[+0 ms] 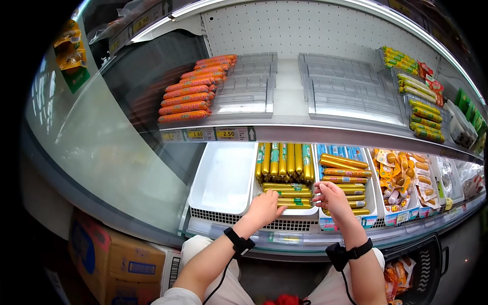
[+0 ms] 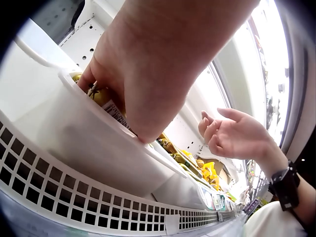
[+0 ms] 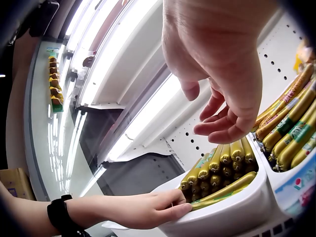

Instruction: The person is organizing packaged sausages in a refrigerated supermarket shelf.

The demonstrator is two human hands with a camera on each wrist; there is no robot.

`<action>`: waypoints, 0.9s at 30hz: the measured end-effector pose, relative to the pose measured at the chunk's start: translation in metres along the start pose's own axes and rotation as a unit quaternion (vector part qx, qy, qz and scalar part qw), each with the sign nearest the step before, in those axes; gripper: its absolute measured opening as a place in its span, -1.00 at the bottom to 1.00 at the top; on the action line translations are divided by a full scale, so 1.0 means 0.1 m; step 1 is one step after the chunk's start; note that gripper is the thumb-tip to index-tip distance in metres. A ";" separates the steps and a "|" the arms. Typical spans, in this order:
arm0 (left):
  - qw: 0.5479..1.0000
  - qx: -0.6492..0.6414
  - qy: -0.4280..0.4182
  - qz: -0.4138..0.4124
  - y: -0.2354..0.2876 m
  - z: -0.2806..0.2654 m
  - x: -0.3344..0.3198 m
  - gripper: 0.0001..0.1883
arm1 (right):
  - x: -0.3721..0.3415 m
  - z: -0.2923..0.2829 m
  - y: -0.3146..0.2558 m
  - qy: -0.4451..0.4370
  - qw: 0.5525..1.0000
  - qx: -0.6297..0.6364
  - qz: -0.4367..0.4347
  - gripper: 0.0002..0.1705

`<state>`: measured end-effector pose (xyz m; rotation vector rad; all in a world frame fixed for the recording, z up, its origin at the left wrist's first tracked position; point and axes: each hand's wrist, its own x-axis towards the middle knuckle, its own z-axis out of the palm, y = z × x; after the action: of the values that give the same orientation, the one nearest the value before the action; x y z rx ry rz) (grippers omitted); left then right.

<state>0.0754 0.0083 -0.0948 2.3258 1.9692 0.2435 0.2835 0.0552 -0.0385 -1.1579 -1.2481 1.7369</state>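
Note:
Gold-wrapped sausages [image 1: 284,160] fill a white bin [image 3: 252,200]: a bundle stands lengthwise at the back, and several lie crosswise in front. My left hand [image 1: 263,207] reaches over the bin's left front corner. In the right wrist view its thumb and fingers pinch the left end of a crosswise gold sausage [image 3: 227,190]. The left wrist view shows those fingers inside the rim, partly hidden by the palm. Above the right side of this bin hovers my right hand [image 1: 334,200], its fingers loosely bent with nothing between them.
Left of the bin is a white tray [image 1: 223,178]. More gold sausages [image 1: 345,175] and packaged snacks [image 1: 394,175] fill bins to the right. An upper shelf with orange sausages [image 1: 190,96] overhangs the back. A cardboard box [image 1: 114,259] and black basket [image 1: 424,274] sit low beside my legs.

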 end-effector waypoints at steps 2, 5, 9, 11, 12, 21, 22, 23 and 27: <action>0.999 -0.031 -0.021 -0.022 0.01 -0.02 0.00 -0.57 | 0.00 0.00 -0.01 0.006 1.000 0.007 -0.001 -0.73; 0.999 -0.018 -0.041 -0.005 0.03 -0.06 -0.04 -0.64 | 0.01 0.03 -0.02 0.006 1.000 0.020 -0.004 -0.74; 0.998 -0.018 -0.017 0.060 -0.05 -0.12 -0.09 -0.71 | -0.07 0.11 -0.02 -0.009 0.999 0.033 0.003 -0.75; 0.996 -0.063 -0.023 0.051 -0.08 -0.25 -0.07 -0.72 | -0.07 0.09 -0.01 -0.002 0.999 0.051 0.002 -0.74; 0.995 -0.082 -0.015 0.055 -0.08 -0.30 -0.07 -0.72 | -0.07 0.07 0.00 0.003 0.998 0.068 -0.003 -0.74; 0.944 -0.325 0.031 -0.039 -0.10 -0.63 -0.07 -0.73 | -0.06 -0.01 0.01 0.041 0.998 0.050 -0.019 -0.77; 0.952 -0.302 0.040 -0.030 -0.14 -0.60 -0.06 -0.72 | -0.06 -0.02 0.00 0.043 0.998 0.045 -0.019 -0.77; 0.952 -0.303 0.036 -0.029 -0.18 -0.55 -0.04 -0.72 | -0.04 -0.05 0.00 0.051 0.998 0.034 -0.031 -0.77; 0.944 -0.327 -0.011 -0.050 -0.18 -0.44 0.01 -0.73 | 0.07 -0.22 -0.06 0.110 0.989 -0.063 -0.077 -0.76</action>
<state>0.0499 0.0106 -0.0540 1.7856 1.6434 0.7299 0.3016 0.0703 -0.0372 -1.2540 -1.2898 1.3930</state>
